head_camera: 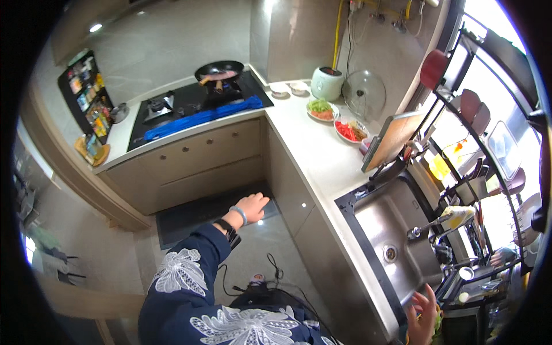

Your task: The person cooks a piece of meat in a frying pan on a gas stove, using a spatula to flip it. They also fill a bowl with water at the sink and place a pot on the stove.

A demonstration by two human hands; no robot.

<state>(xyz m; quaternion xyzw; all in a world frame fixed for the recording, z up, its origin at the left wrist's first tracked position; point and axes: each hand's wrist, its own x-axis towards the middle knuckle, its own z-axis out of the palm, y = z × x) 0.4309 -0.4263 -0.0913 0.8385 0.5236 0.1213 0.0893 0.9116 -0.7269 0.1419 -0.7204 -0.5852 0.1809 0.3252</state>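
Observation:
My left hand [251, 208] is in front of me over the floor, fingers bent loosely, with nothing visible in it; a band and a dark watch circle the wrist. At the lower right, my right hand [422, 312] is raised beside the near end of the steel sink [390, 215], fingers apart and nothing seen in it. Farther off, a black frying pan [220, 69] with pinkish food stands on the hob [202, 92]. Plates of cut green and orange food [320, 110] and of red strips [350, 130] lie on the white counter [319, 159].
A blue cloth [205, 117] lies along the hob's front edge. A cutting board [390, 140] leans upright by the sink, under a tall black dish rack [487, 146]. A pale green cooker [326, 84] stands by the wall. Black cables [276, 276] trail near my feet.

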